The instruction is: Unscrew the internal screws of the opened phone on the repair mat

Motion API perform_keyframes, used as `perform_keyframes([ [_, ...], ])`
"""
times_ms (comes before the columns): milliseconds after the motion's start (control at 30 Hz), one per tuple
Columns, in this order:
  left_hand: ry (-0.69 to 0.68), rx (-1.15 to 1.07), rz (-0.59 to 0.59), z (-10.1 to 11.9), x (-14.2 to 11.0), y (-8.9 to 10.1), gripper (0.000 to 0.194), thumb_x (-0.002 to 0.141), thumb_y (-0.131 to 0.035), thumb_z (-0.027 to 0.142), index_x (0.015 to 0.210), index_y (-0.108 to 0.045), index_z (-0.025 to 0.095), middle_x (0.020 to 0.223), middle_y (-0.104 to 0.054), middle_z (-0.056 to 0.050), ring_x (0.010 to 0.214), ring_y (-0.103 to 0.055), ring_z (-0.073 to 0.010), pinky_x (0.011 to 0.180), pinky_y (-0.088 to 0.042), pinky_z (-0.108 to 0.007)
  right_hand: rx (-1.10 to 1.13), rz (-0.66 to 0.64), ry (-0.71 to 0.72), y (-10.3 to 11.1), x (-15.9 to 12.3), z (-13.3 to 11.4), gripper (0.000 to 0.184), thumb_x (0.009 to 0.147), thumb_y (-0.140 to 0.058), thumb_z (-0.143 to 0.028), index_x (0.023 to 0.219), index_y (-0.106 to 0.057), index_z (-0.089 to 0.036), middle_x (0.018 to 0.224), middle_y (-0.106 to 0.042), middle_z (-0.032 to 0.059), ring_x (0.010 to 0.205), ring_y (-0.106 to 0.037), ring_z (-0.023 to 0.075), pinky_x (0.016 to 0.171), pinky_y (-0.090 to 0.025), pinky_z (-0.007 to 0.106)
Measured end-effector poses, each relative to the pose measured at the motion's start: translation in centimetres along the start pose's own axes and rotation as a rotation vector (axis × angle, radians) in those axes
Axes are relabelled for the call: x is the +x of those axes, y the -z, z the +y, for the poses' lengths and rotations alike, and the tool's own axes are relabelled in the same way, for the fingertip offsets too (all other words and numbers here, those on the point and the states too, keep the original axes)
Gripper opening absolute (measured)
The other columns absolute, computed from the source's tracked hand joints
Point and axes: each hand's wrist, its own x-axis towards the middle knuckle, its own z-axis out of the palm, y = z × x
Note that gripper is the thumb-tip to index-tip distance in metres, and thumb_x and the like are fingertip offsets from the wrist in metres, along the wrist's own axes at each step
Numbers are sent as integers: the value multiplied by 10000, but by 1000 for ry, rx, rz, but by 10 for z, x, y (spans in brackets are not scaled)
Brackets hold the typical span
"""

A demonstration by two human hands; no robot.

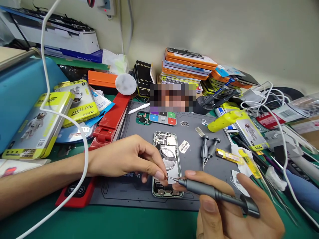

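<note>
My right hand [234, 220] holds a dark grey precision screwdriver [205, 190] between thumb and fingers, its thin shaft pointing left. At the screwdriver's tip, the thumb and forefinger of my left hand [124, 157] are pinched together; anything between them is too small to make out. Both hands are over the lower part of an opened smartphone [167, 149], which lies with its inner parts exposed on a dark grey work mat [139, 197]. Beside the phone is a small flat metal blade piece [184, 147]. Further right, two more screwdrivers [204, 149] stand on the mat.
A red clamp-like tool [111, 118] lies left of the mat, near yellow battery boxes [37, 126]. A white cable [86, 146] loops over my left forearm. Stacked orange cases [186, 63] stand at the back. A yellow bottle [223, 122], tweezers and cables crowd the right.
</note>
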Motion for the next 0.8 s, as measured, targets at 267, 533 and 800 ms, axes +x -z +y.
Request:
perform_keyframes([
  [267,6,14,16,1,0,0,122,934,-866,295,990,-897,191,972,-859,-48,715,-676,-111,694,-552,-196,-10,-25,22,-2,0,3,469,1008,-693,-73,1413,-572,-276,1043,-871,46,802,-865,204,731,-748,326],
  [533,-24,-28,-3,1,0,0,100,917,-879,224,1012,-887,192,973,-858,-37,785,-701,-109,710,-568,-175,15,-55,23,5,2,7,521,1013,-682,-72,1453,-537,-311,1089,-862,65,848,-875,250,709,-761,396],
  [800,-48,-26,-8,2,0,0,82,910,-890,216,987,-893,189,933,-847,-16,764,-691,-95,726,-570,-175,48,-68,-28,7,5,9,520,1028,-671,-94,1474,-531,-322,1116,-857,52,860,-871,224,751,-759,368],
])
